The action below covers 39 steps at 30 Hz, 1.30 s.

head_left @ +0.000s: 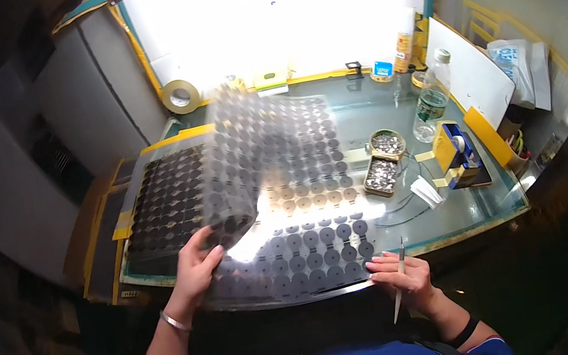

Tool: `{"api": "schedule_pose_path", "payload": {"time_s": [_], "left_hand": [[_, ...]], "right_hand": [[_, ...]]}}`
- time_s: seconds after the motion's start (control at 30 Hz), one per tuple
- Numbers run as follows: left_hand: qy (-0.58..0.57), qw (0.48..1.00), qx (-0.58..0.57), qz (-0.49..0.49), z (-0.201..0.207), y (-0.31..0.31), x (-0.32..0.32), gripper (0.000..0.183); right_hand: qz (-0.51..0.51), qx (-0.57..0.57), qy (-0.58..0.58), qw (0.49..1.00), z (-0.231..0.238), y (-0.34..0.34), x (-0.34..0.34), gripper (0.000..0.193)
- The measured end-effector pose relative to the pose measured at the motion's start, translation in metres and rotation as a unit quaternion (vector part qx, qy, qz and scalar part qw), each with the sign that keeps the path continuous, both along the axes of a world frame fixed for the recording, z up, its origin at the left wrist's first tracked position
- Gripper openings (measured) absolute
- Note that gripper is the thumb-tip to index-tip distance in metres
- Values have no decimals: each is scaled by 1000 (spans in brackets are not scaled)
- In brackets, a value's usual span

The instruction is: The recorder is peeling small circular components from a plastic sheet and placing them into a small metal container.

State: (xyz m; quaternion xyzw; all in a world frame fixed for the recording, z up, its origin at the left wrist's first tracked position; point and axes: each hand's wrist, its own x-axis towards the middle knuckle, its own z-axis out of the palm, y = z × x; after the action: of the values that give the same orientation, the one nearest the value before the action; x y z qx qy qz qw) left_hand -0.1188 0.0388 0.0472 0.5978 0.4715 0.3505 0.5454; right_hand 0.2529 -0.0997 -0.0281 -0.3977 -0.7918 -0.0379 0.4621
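My left hand (197, 269) pinches the near edge of a clear, flexible sheet with rows of dark discs (231, 160), which rises bent and motion-blurred above the table. Beneath it lies another clear sheet of dark discs (322, 256), flat along the front edge of the glass tabletop. My right hand (413, 282) rests its fingertips at that flat sheet's near right corner. Between its fingers is a slim, pale-handled pointed tool (399, 304), tip upward; its exact kind is unclear. A darker sheet of discs (170, 197) lies to the left, partly hidden by the raised sheet.
Right of the sheets stand a round tin (387, 143) and a rectangular tin (381, 177) of small shiny pieces. Beyond are a clear bottle (431, 106), a blue tape dispenser (456, 156) and white strips (426, 192). A tape roll (178, 86) stands at the far left.
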Motion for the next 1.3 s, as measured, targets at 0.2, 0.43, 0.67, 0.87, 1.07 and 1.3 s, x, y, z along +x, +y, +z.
{"api": "schedule_pose_path", "payload": {"time_s": [0.2, 0.43, 0.67, 0.87, 1.07, 1.3], "left_hand": [[-175, 962, -13, 210, 8, -55, -32, 50], [-279, 932, 1, 230, 11, 12, 6, 42], [-335, 931, 11, 146, -26, 117, 114, 27], [-18, 999, 27, 16, 8, 74, 168, 104], [497, 784, 274, -252, 3, 54, 144, 93], [289, 838, 423, -186, 1, 58, 124, 42]], "right_hand": [[-8, 17, 103, 995, 27, -3, 20, 49], [-124, -43, 217, 967, 22, 35, 22, 30], [-173, -81, 239, 952, 10, 41, 20, 21], [-190, -60, 161, 967, 15, 39, 23, 21], [-177, -39, 154, 971, 15, 39, 23, 22], [-172, -33, 146, 974, 15, 40, 23, 23]]}}
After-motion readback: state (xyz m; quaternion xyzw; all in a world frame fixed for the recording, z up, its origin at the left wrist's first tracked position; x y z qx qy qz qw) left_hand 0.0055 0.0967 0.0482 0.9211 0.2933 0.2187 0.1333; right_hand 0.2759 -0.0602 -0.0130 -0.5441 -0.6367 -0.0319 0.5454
